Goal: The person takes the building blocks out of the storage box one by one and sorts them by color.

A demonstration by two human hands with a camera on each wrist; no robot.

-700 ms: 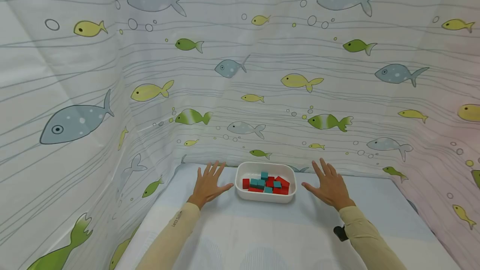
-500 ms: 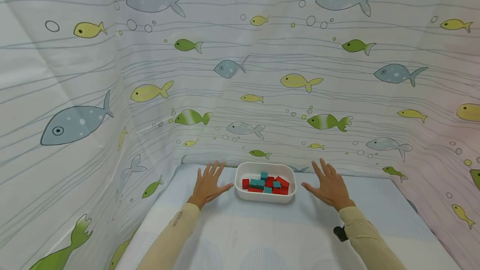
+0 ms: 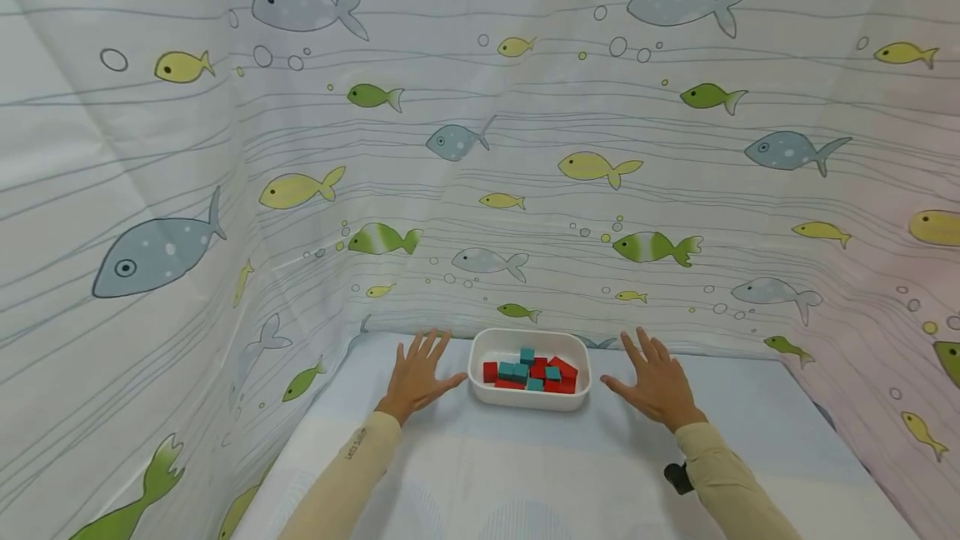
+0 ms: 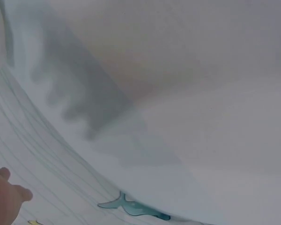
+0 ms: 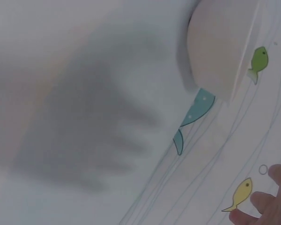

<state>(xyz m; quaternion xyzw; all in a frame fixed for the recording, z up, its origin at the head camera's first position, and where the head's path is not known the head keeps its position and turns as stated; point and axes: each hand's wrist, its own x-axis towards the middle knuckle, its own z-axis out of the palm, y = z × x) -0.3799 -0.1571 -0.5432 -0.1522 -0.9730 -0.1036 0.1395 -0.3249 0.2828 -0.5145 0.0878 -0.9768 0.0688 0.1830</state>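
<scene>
A white plastic tub (image 3: 529,401) stands at the back of the table, with several red blocks (image 3: 562,386) and teal blocks (image 3: 527,356) inside. To its left my left hand (image 3: 415,379) is held with fingers spread, the thumb pointing at the tub's wall. On the other side my right hand (image 3: 657,383) mirrors it, fingers spread, its thumb a little short of the tub. Both hands hold nothing, and each casts a soft shadow on the table in its wrist view. The tub's white side (image 5: 220,51) shows at the top of the right wrist view.
The table (image 3: 517,473) has a pale blue and white cover. A white curtain printed with fish (image 3: 480,190) rises behind it and along both sides, close behind the tub. A small black object (image 3: 678,477) sits at the right sleeve.
The head view has tilted up slightly, so the scene sits a little lower. My right hand's fingers have shifted slightly; the tub and blocks stay put.
</scene>
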